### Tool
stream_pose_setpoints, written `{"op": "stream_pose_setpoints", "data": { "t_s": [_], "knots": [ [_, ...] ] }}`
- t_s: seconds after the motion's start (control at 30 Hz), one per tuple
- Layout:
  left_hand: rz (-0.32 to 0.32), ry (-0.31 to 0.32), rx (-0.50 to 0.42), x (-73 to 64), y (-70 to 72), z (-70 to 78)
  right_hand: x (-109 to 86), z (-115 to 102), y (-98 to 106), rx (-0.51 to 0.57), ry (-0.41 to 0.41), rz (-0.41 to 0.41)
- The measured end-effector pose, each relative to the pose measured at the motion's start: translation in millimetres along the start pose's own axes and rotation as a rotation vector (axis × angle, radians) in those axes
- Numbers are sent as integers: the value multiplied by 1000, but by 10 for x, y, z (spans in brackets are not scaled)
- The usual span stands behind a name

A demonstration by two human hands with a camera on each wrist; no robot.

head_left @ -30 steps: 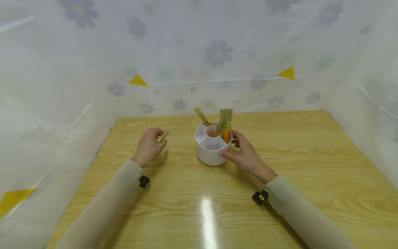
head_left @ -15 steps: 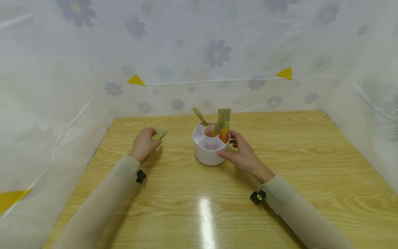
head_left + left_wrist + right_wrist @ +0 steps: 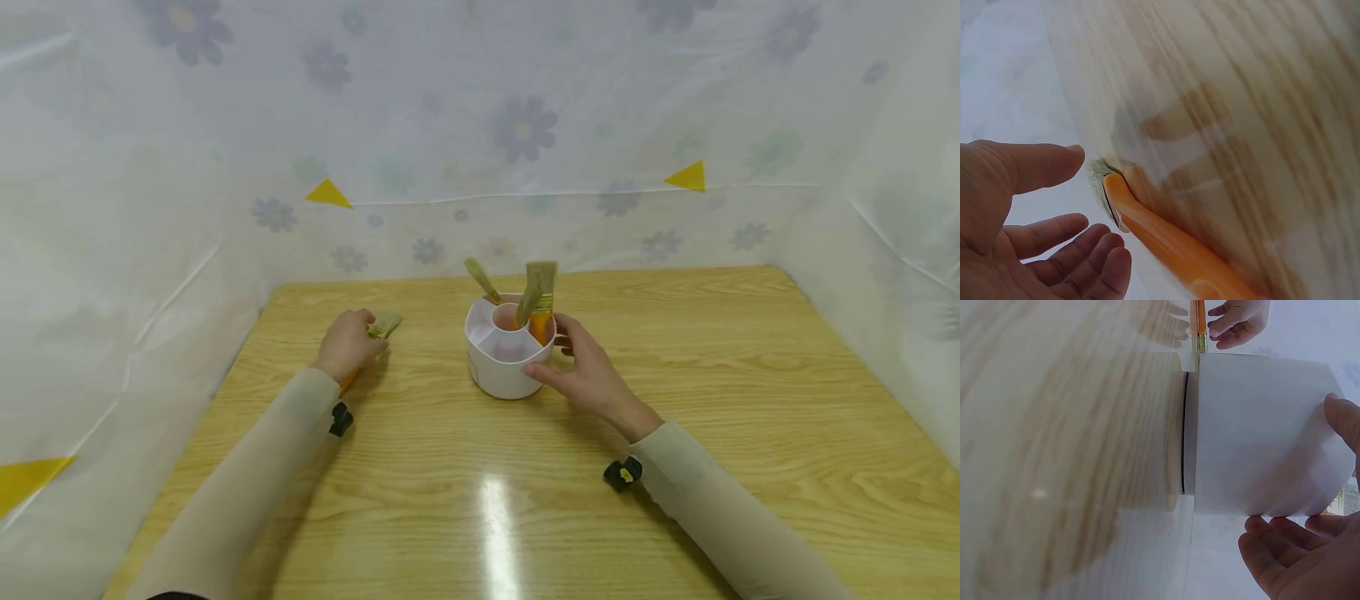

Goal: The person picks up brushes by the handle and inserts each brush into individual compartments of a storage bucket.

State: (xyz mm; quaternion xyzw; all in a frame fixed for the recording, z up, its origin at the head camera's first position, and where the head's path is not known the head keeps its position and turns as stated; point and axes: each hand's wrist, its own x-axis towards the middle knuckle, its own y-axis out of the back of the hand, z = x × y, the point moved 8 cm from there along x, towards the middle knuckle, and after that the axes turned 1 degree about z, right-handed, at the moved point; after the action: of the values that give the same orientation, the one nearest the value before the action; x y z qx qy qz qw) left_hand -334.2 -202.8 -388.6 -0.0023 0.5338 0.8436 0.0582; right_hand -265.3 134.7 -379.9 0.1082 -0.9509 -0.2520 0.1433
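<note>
On the left of the table, my left hand is above a paintbrush. The left wrist view shows its thumb and fingers apart, with the brush's orange handle lying flat on the wood beyond them. My right hand holds the side of a round white divided organizer, thumb in front and fingers behind. Its fingertips touch the white wall in the right wrist view. Several paintbrushes stand bristles up in the organizer, among them a wide one and a thinner one leaning left.
The wooden table is glossy and reflects light in front. Pale flowered sheeting hangs behind it and along both sides. Yellow triangles mark the sheeting. A black wrist camera sits on the right sleeve.
My left hand has lowered the paintbrush onto the table and let it go; the bristles turned from edge-on to flat. My right hand stays on the organizer. The view shifted slightly.
</note>
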Motion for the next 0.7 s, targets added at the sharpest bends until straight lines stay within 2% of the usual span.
{"op": "stream_pose_setpoints", "data": {
  "t_s": [0.37,0.53,0.7],
  "knots": [
    [-67,32,-38,48,-44,-87,-7,-6,-3,-2,0,-8],
    [-85,21,-20,58,-65,-111,-3,-10,-3,2,1,-8],
    [-98,37,-12,69,-76,-143,0,-2,1,-1,-11,-3]
  ]
}}
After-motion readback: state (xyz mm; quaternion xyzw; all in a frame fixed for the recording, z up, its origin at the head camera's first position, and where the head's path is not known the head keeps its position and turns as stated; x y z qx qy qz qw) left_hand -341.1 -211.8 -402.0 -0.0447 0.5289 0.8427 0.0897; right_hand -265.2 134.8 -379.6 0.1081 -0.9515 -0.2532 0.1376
